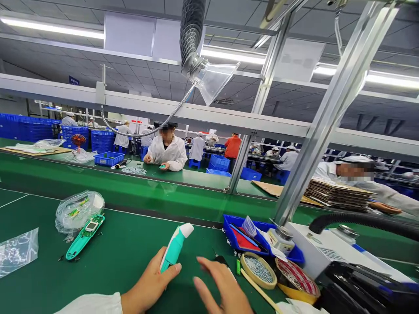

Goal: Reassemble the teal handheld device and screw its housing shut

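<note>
My left hand (153,279) is closed around a teal and white handheld thermometer (176,244), its white tip pointing up and to the right. To its right, my right hand (222,285) has its thumb and fingers apart and nothing between them. A dark tool with a thin tip (221,260) lies just behind the right hand, partly hidden by it. An opened teal housing (84,237) with a circuit board and small display lies to the left on the green bench. A clear plastic bag (78,209) with small green parts sits behind that housing.
Right of my hands are a round dish of small screws (260,270), a green battery (238,267), a blue tray (231,237), a tape roll (297,279) and a white box (322,248). A metal post (327,117) rises behind them. Co-workers sit across the line.
</note>
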Available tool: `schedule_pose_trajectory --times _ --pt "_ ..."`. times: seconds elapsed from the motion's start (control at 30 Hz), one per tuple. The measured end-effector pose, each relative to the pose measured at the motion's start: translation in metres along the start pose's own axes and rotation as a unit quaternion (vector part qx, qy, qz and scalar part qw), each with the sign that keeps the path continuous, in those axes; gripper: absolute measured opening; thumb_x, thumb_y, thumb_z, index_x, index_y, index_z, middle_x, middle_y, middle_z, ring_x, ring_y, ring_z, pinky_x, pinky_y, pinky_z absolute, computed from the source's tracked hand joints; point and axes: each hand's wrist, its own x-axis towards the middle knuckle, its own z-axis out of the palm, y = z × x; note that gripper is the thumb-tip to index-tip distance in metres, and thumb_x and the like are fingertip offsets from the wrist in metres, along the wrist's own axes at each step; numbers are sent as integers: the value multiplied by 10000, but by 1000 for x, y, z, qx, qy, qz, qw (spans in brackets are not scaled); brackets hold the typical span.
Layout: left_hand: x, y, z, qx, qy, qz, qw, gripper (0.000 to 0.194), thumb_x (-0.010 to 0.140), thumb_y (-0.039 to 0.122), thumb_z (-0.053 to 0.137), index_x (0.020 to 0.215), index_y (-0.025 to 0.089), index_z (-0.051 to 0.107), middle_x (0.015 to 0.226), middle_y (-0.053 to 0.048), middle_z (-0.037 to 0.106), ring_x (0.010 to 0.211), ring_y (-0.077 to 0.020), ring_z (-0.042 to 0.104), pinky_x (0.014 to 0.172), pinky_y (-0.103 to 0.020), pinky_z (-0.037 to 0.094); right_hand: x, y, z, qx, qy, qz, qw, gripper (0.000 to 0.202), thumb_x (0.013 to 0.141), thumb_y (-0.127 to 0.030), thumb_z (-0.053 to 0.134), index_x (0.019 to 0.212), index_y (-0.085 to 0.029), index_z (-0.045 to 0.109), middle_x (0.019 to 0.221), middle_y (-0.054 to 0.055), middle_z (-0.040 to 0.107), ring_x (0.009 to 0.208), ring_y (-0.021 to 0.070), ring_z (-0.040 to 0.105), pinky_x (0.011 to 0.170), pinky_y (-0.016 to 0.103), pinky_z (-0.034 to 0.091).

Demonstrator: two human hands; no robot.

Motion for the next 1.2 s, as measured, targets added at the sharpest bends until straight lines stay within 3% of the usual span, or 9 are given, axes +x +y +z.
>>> schedule_pose_trajectory --times 0.07,0.17,0.37,0.6,0.7,0.8,0.9,1.03,1.2 --pt "2 0 -1 -96 4 -18 995 456 706 505 571 982 152 485 735 0 455 633 -109 423 567 -218 349 17 -15 30 101 -41 83 991 408 783 -405 527 1141 -209 541 964 85 636 830 193 609 690 271 507" --pt "8 -1 -8 -234 15 -23 972 503 679 492 619 1019 144 492 854 -44 533 784 -143 514 696 -241 396 36 -26 67 246 -91 120 958 586 725 -435 584 1244 -197 453 1021 99 619 771 187 604 615 267 497" --pt "20 -5 -22 -293 33 -28 955 740 629 510 668 1217 178 364 1002 -81 552 901 -193 537 787 -302 402 34 -19 111 335 -3 120 935 630 688 -487 582 1231 -195 454 971 99 613 724 184 590 611 270 481" --pt "24 -6 -27 -254 36 -5 966 850 610 510 684 1274 128 318 1047 -96 527 983 -198 479 889 -307 350 34 -10 107 416 17 244 876 523 744 -557 494 1092 -169 534 579 0 548 500 139 501 490 241 414" --pt "34 -9 -39 -298 106 -17 948 852 651 533 633 1306 156 242 1042 -89 503 945 -191 494 828 -310 384 42 -4 92 435 17 311 845 542 726 -586 500 1048 -151 530 526 -30 489 449 108 431 444 221 359" --pt "42 -11 -55 -212 146 17 966 742 691 537 580 1278 178 301 1040 -77 469 869 -160 503 765 -278 390 48 3 82 442 51 357 821 534 689 -590 537 1010 -163 542 481 -61 407 412 88 359 391 203 289" --pt "43 -8 -65 -9 51 74 996 778 623 461 669 1278 208 335 1081 -76 446 842 -150 497 761 -273 387 50 8 79 453 81 365 809 513 653 -581 574 949 -162 568 457 -76 333 397 81 299 363 202 233" --pt "35 -2 -60 227 -63 106 966 825 536 301 731 1281 255 381 1124 -77 496 950 -217 480 849 -329 353 52 11 80 490 95 370 783 513 646 -586 581 909 -145 575 457 -85 294 393 65 256 365 193 182" --pt "25 5 -46 293 -80 88 949 402 653 289 605 1049 230 577 956 -45 599 842 -215 526 727 -273 359 54 11 79 515 106 365 768 527 696 -587 538 976 -142 516 477 -89 330 394 59 271 375 184 210"
